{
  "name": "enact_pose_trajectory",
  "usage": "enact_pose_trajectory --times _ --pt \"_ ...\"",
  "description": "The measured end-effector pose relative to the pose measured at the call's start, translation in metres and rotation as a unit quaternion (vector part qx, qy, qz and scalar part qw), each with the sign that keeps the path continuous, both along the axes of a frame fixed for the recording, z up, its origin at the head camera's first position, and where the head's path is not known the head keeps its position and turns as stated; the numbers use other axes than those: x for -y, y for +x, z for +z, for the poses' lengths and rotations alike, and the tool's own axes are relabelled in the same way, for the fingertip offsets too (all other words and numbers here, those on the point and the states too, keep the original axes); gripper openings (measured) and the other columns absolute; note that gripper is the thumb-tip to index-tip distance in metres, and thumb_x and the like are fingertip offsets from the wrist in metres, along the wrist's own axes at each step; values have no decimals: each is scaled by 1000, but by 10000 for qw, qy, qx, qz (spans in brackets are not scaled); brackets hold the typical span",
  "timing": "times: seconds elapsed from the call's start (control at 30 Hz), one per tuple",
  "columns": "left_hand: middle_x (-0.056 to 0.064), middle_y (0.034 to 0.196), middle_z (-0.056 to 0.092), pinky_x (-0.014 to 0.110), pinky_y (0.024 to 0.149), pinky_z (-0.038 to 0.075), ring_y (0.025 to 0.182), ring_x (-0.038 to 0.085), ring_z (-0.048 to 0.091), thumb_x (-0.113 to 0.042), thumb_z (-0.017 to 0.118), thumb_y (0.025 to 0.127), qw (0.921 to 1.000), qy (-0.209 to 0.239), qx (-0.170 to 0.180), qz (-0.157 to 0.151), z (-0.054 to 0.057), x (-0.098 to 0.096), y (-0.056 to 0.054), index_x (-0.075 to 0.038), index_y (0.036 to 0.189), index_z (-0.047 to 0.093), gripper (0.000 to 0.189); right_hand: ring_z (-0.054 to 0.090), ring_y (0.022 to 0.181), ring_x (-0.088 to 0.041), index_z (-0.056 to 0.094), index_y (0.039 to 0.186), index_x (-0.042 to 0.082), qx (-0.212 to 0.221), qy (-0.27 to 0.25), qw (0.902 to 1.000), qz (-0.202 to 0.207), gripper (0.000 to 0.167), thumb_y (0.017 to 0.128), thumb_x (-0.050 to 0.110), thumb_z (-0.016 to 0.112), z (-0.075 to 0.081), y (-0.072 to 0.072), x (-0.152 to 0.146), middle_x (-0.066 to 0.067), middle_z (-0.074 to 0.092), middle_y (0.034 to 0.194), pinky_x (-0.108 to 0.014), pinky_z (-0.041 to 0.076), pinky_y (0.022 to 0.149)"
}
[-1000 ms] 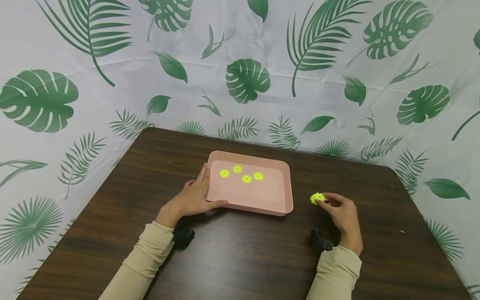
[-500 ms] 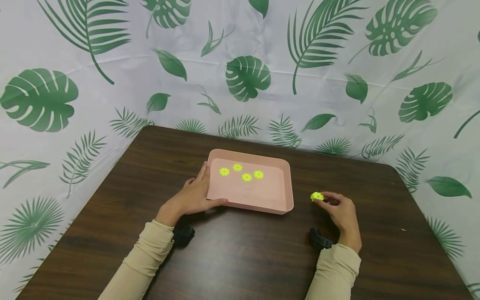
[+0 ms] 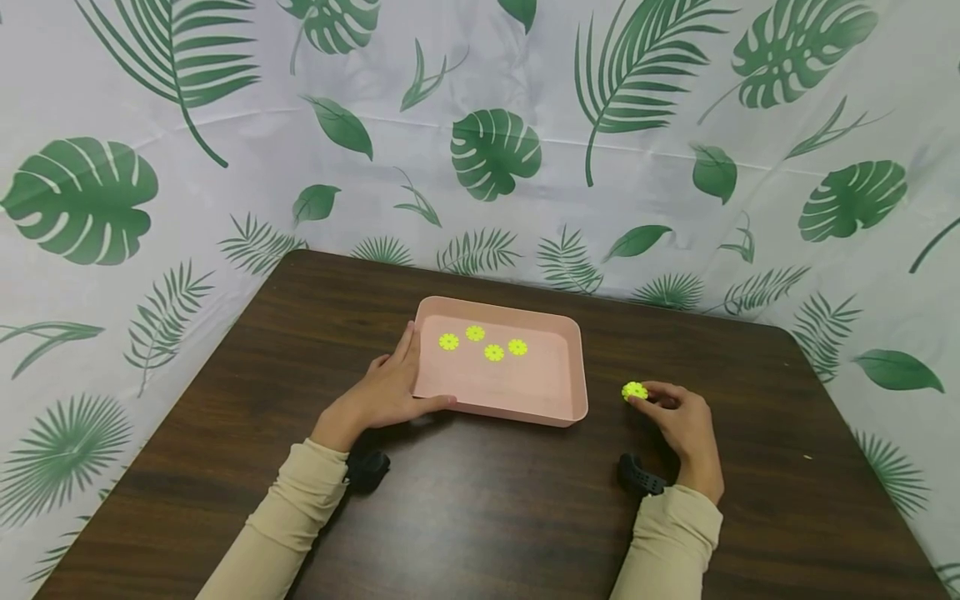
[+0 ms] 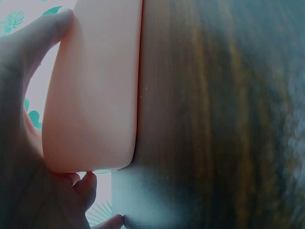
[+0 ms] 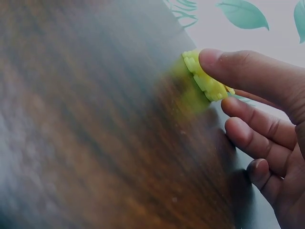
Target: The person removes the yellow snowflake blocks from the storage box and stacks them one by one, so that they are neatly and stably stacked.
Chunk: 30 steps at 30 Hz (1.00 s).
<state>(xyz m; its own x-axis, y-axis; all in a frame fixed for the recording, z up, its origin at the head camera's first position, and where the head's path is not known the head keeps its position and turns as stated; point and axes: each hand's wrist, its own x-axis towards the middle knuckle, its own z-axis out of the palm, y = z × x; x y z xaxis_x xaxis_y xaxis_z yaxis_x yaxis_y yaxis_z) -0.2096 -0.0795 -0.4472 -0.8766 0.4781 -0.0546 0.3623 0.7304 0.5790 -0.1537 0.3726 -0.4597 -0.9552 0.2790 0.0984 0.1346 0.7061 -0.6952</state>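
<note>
A shallow pink tray (image 3: 517,392) sits on the table with several flat yellow notched discs (image 3: 493,353) lying apart on its floor. My left hand (image 3: 384,390) rests against the tray's near left corner, fingers straight along its left side and thumb at the front rim. In the left wrist view, the thumb touches the upper part of the pink wall (image 4: 100,90). To the right of the tray, my right hand (image 3: 681,421) pinches yellow notched discs (image 3: 634,391) low at the tabletop. The right wrist view shows the discs (image 5: 202,78) stacked, with the thumb on top.
The dark wooden table (image 3: 510,508) reaches back to a white cloth (image 3: 420,167) printed with green leaves. Black straps with devices sit at both wrists, the right strap (image 3: 641,479) near the tabletop. A tiny pale scrap (image 3: 807,457) lies at the right.
Both hands stay in place. The yellow discs in the right hand, slightly fanned out before, now line up more closely. The head view has shifted slightly.
</note>
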Motion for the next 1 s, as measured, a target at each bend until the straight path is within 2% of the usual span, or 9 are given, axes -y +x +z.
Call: enact_pose_trajectory --times 0.37,0.57,0.77,1.0 --pt "18 172 -12 71 115 19 159 33 8 -75 62 86 10000 -44 34 8 1 0 -1 -1 164 -4 126 57 85 -14 72 124 -4 199 -15 9998 -2 48 91 29 83 2 -1 1 -19 70 111 -20 46 69" --pt "20 172 -10 72 114 20 158 34 8 -74 61 87 10000 -25 -3 -26 1 0 0 1 164 -3 125 56 87 -9 69 129 -3 212 -187 9996 -96 52 92 33 80 5 2 3 -20 69 118 -18 45 71" --pt "19 172 -10 71 115 20 159 33 5 -73 62 87 10000 -30 -20 -25 1 0 -1 0 164 -2 124 54 91 -16 67 133 0 -24 -146 9997 -209 57 95 42 76 16 4 8 -19 67 122 -22 43 72" --pt "21 171 -10 71 114 21 158 36 11 -73 62 88 10000 66 -10 -13 2 1 1 1 164 -1 123 55 98 -23 67 134 1 -475 28 9988 72 56 96 42 74 39 -1 28 -20 64 125 -20 43 74"
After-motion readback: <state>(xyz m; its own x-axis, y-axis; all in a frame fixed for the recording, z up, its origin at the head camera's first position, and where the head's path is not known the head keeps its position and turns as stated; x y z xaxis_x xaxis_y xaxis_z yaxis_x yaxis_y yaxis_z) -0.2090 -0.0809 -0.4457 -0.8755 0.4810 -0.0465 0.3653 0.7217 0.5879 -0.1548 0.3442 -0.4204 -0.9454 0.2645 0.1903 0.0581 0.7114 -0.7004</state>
